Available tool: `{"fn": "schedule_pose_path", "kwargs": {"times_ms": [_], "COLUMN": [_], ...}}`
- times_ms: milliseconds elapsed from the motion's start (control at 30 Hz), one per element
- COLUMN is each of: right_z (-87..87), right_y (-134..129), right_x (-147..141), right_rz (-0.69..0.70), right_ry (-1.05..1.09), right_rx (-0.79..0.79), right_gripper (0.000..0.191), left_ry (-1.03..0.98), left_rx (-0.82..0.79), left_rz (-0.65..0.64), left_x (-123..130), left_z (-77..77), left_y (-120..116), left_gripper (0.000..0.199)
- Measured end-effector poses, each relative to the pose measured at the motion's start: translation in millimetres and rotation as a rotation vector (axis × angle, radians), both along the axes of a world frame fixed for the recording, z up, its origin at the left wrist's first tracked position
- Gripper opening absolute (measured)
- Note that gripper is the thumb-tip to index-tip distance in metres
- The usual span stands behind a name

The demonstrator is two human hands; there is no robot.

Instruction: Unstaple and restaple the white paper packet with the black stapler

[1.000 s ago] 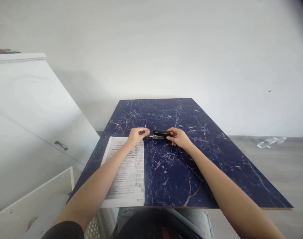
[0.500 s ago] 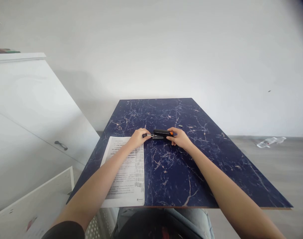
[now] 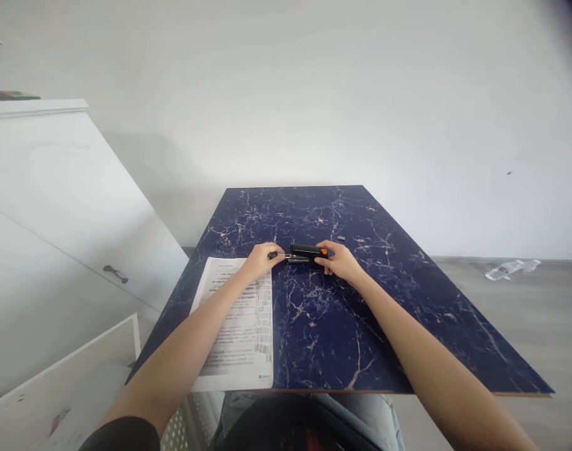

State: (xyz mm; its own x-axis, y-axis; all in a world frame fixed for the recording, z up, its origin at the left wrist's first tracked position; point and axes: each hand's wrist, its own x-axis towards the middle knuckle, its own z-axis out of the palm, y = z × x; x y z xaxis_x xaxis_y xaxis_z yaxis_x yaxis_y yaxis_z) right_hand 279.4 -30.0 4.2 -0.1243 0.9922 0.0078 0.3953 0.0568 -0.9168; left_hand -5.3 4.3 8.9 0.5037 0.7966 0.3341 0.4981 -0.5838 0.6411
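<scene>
A black stapler [image 3: 305, 250] with an orange spot at its right end lies in the middle of the dark blue marbled table [image 3: 327, 326]. My right hand [image 3: 335, 258] grips that end between thumb and fingers. At the stapler's left end, my left hand [image 3: 263, 258] pinches a dark and metallic part [image 3: 279, 255] that extends from it. Under my left forearm is a sheaf of printed paper [image 3: 239, 338], with barcode-like marks along its right side. A small dark greenish piece [image 3: 341, 238] rests on the table just beyond my right hand.
To the left stands a white cabinet [image 3: 69, 188] with a dark handle [image 3: 115, 274]. A white-edged bin or box [image 3: 79, 360] is at the lower left. Clear plastic, apparently a bottle [image 3: 504, 270], lies on the floor at right, by the wall.
The dark part at my left fingertips has tilted or shifted slightly. Both hands otherwise keep their places at the stapler.
</scene>
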Motion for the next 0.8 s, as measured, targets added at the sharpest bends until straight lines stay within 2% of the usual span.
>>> {"fn": "schedule_pose_path", "kwargs": {"times_ms": [567,800], "right_z": [-0.6,-0.2], "right_y": [0.0,-0.2], "right_x": [-0.1,0.2], "right_rz": [0.013,0.009], "right_ry": [-0.008,-0.009], "right_rx": [0.015,0.011], "right_gripper": [0.032,0.035], "left_ry": [0.013,0.007], "left_rx": [-0.009,-0.047], "left_rz": [0.002,0.053], "left_x": [-1.6,-3.4], "left_z": [0.9,4.7], "left_y": [-0.2,-2.2], "left_gripper": [0.020,0.024]}}
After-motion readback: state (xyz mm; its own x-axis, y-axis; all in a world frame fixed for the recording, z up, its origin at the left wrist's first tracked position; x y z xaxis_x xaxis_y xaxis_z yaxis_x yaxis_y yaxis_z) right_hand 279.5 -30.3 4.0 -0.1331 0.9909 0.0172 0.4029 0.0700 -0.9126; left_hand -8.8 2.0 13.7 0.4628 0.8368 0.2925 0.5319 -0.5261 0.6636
